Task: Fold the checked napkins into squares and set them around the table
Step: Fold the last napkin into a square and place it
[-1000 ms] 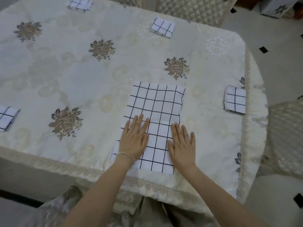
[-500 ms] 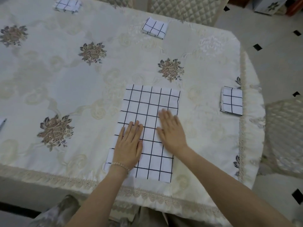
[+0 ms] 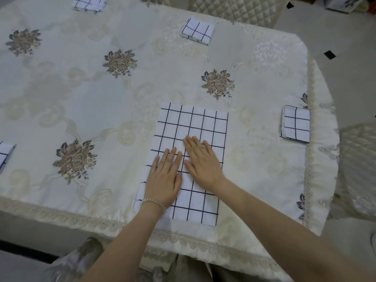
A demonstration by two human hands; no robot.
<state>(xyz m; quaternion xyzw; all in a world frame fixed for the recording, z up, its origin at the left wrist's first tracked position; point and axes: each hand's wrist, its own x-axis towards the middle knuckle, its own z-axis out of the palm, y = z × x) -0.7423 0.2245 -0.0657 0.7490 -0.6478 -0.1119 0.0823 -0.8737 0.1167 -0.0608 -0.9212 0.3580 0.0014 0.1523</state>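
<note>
A white napkin with a black check (image 3: 191, 127) lies as a long rectangle near the table's front edge. My left hand (image 3: 164, 178) presses flat on its lower left part, fingers straight. My right hand (image 3: 203, 161) lies flat beside it on the napkin's middle, fingers straight and pointing up-left. Folded square napkins sit around the table: one at the right edge (image 3: 296, 124), one at the far side (image 3: 197, 31), one at the far left top (image 3: 89, 4), and one partly cut off at the left edge (image 3: 5, 154).
The table (image 3: 101, 110) wears a cream cloth with embroidered flowers and a lace border. Quilted chairs stand at the far side (image 3: 234, 9) and at the right (image 3: 358, 165). A tiled floor with black insets lies to the right.
My right hand has slid up and left across the napkin, from its lower right part to its middle. My left hand has barely moved.
</note>
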